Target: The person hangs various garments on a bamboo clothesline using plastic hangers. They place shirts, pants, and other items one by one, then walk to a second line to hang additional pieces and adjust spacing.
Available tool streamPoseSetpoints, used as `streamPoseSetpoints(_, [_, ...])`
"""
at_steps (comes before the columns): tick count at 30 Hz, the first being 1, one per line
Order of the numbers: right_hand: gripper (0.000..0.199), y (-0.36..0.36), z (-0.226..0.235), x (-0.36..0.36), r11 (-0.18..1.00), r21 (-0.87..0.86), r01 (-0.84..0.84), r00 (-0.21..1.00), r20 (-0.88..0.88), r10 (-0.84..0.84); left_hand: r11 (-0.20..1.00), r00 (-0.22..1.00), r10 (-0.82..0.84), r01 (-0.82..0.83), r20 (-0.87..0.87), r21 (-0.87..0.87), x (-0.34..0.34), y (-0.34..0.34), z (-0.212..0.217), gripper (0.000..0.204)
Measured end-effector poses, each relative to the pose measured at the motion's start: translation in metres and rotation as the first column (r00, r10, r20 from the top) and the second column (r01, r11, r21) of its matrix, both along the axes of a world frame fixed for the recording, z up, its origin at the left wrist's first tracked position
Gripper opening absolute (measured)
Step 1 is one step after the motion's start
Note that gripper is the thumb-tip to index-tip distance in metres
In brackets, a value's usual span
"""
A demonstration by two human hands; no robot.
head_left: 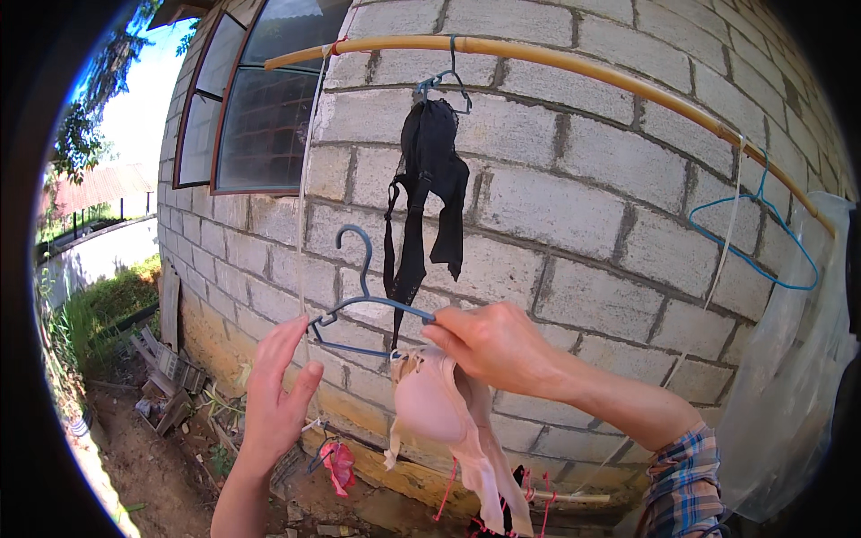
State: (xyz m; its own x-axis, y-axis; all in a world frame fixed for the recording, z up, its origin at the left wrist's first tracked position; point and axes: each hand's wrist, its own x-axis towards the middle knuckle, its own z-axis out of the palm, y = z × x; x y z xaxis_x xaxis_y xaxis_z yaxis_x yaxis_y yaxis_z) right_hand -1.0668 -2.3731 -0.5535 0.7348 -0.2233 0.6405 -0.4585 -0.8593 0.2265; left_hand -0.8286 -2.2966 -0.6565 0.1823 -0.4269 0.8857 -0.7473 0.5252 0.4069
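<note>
The blue hanger (363, 300) is held level in front of the block wall (574, 215), its long axis running left to right between both hands, hook up. The left hand (278, 390) has its fingers loosely apart, touching the hanger's left end — not clamped on it. The right hand (489, 345) pinches the right end together with a pink bra (439, 403), which hangs straight below that hand. The right hand is the nearer to the garment. Above, a black bra (430, 179) hangs on another hanger from the bamboo pole (556, 63); an empty blue hanger (762, 238) sits further right.
</note>
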Motion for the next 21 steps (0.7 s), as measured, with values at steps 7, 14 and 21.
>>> streamPoseSetpoints(7, [0.03,0.01,-0.042,0.07,0.997,0.076,0.012,0.991,-0.136,-0.002,0.994,0.967,-0.005,0.032,-0.254,0.103,0.007,-0.045,0.001,0.026])
streamPoseSetpoints(14, [0.047,-0.072,0.096,0.128,0.954,-0.287,-0.085,0.919,0.347,0.186,0.975,0.853,-0.164,0.217,-0.495,0.05,0.066,-0.052,-0.037,0.03])
streamPoseSetpoints(21, [0.06,-0.144,0.247,0.157,0.668,-0.272,0.693,0.665,0.598,-0.447,0.994,0.873,-0.09,0.105,-0.48,0.005,0.102,-0.019,-0.081,0.033])
